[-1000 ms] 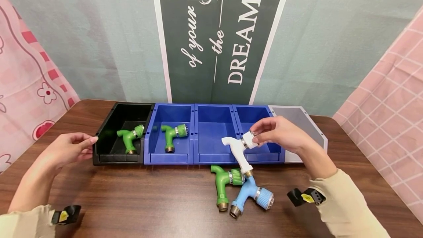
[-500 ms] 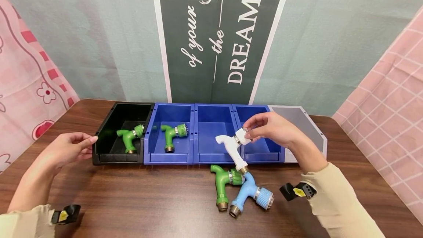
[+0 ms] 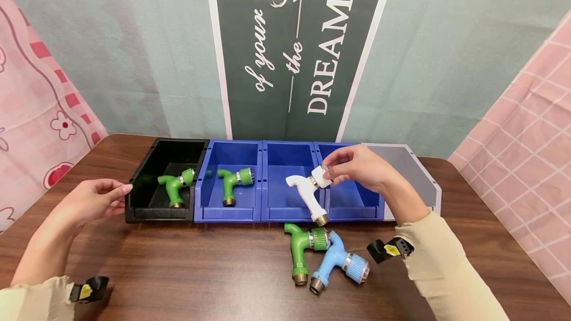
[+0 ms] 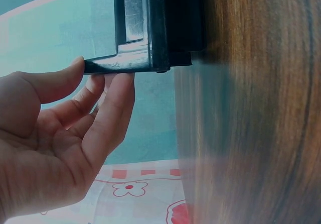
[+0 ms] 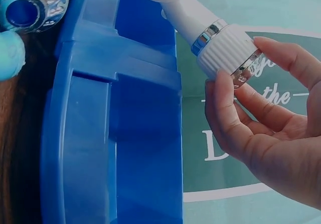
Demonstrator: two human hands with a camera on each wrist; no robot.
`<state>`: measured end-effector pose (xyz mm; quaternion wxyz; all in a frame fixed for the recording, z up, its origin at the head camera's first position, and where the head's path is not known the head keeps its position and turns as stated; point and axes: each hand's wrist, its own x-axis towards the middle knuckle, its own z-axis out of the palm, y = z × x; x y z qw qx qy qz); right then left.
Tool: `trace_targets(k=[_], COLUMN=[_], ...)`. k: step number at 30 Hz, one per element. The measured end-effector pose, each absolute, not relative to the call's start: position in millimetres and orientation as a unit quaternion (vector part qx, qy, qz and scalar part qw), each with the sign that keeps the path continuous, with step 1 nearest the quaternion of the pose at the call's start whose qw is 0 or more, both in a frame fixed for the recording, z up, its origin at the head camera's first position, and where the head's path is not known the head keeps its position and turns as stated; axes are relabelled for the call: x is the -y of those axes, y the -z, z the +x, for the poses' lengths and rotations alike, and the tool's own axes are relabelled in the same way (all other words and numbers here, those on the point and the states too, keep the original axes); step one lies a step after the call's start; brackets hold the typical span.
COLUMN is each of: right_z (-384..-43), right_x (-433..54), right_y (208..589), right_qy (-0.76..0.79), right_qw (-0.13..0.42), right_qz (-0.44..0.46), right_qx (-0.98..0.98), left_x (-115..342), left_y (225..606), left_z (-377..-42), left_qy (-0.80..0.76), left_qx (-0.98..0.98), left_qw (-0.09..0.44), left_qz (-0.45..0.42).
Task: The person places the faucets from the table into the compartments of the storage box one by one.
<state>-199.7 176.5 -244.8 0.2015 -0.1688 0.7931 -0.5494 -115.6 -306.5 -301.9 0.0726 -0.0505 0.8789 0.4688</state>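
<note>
My right hand [image 3: 359, 168] pinches the ribbed knob of a white tap [image 3: 309, 193]. The tap hangs tilted over the third bin, a blue one [image 3: 285, 213], its brass threaded end overlapping the bin's front edge. In the right wrist view, thumb and fingertips hold the white knob [image 5: 228, 50] by its metal-rimmed end. At the far left, my left hand [image 3: 95, 201] grips the side edge of the black bin [image 3: 160, 214]. The left wrist view has its thumb and fingers on either side of the black rim [image 4: 118, 63]. One green tap [image 3: 176, 185] lies inside that bin.
Another green tap [image 3: 229, 185] lies in the second bin, which is blue. In front of the bins, a green tap [image 3: 298, 251] and a light blue tap [image 3: 332, 259] lie together on the wooden table [image 3: 200, 271]. A grey bin [image 3: 401, 162] ends the row at right.
My right hand has carried the white tap leftward, from in front of the fourth bin to over the third. My left hand stays at the black bin.
</note>
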Motion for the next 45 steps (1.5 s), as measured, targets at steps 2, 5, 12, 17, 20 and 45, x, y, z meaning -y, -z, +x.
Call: trace_targets(k=[2,5,12,17,20,45], right_z=[-201.2,-203.1,-206.6,-210.0,-211.9,-225.4], right_x=[-175.1,-173.3,-169.2,-164.8,-161.9,-136.0], right_y=[245.0,245.0,244.0,245.0,246.7,249.5], right_qy=[0.55,0.549,0.551,0.558,0.559,0.562], right_qw=[0.201,0.2,0.191,0.18,0.176,0.15], right_qz=[-0.169,-0.166,-0.157,-0.153,-0.149,-0.104], right_qx=[-0.793,-0.794,-0.797,-0.795,-0.796,-0.807], left_x=[306.7,306.8,306.4,305.3,304.7,304.0], left_y=[302.1,302.5,302.5,302.3,302.4,301.4], left_z=[-115.2,-114.6,-114.7,-114.4,-114.2,-113.8], left_qy=[-0.469,-0.469,-0.471,-0.465,-0.463,-0.45], left_qx=[-0.879,-0.879,-0.878,-0.881,-0.883,-0.89], left_qw=[0.072,0.071,0.072,0.068,0.066,0.06], left_qz=[-0.051,-0.051,-0.048,-0.05,-0.051,-0.05])
